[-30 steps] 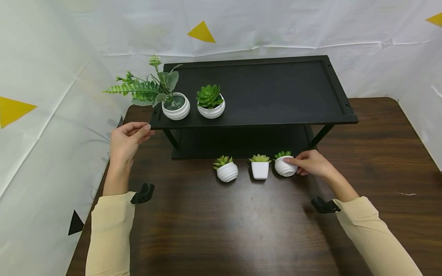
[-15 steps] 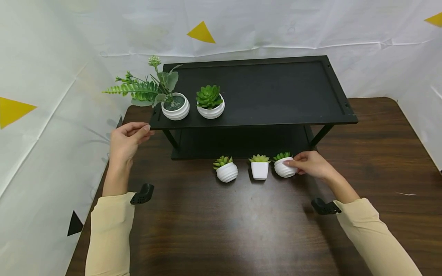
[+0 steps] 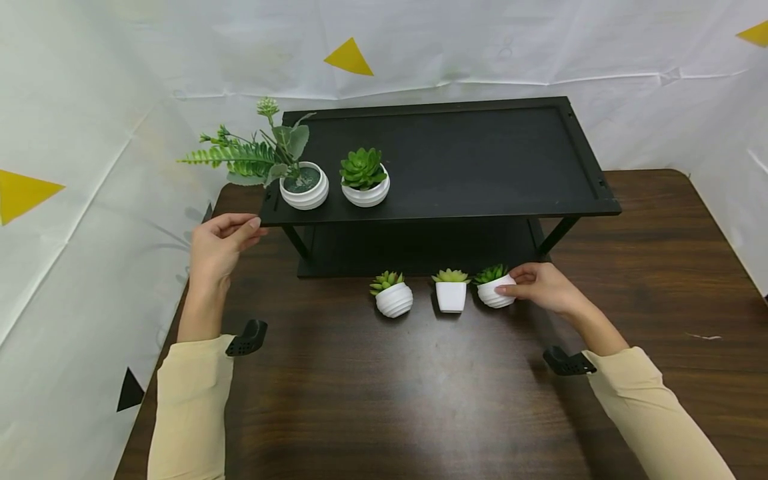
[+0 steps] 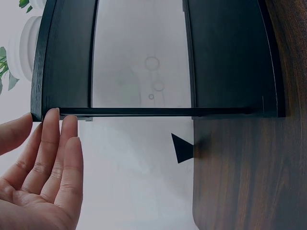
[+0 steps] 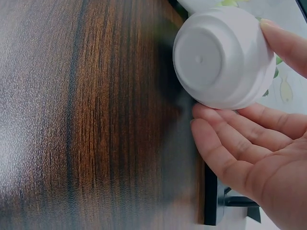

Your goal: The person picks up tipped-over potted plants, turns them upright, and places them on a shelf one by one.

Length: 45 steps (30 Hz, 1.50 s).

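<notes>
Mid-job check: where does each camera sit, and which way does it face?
Head: on the person's head, facing forward and down at the black shelf and table; left hand, right hand and both sleeves show.
Left wrist: on that wrist, facing the shelf's end; the left hand shows.
Right wrist: on that wrist, facing the base of the white pot; the right hand shows, holding it.
Shared: head and right wrist both show that pot.
</notes>
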Available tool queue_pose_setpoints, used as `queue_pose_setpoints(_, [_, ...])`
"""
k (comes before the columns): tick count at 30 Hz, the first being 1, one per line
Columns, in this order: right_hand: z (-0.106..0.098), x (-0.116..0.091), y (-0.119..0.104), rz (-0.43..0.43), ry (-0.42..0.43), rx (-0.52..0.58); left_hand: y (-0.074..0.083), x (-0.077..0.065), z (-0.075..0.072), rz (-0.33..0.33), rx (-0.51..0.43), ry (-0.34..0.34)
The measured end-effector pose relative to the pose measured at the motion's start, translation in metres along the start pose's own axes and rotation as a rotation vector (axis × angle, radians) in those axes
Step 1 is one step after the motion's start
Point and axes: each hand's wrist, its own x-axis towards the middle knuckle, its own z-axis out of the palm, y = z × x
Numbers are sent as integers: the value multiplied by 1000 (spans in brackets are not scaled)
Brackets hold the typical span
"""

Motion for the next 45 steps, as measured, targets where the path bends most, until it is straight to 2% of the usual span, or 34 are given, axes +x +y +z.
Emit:
queue_pose_setpoints(7, [0, 0, 1, -18, 1, 5, 5, -1, 1, -26, -21, 3])
queue_pose_setpoints(18, [0, 3, 5, -48, -16, 28, 5, -2, 1, -29, 5, 4])
queue_pose_setpoints(28, [-3, 2, 8, -62, -47, 39, 5, -2, 1, -30, -14, -5])
queue_pose_setpoints(45, [-5, 0, 15, -143, -76, 74, 6, -2, 0, -24, -17, -3])
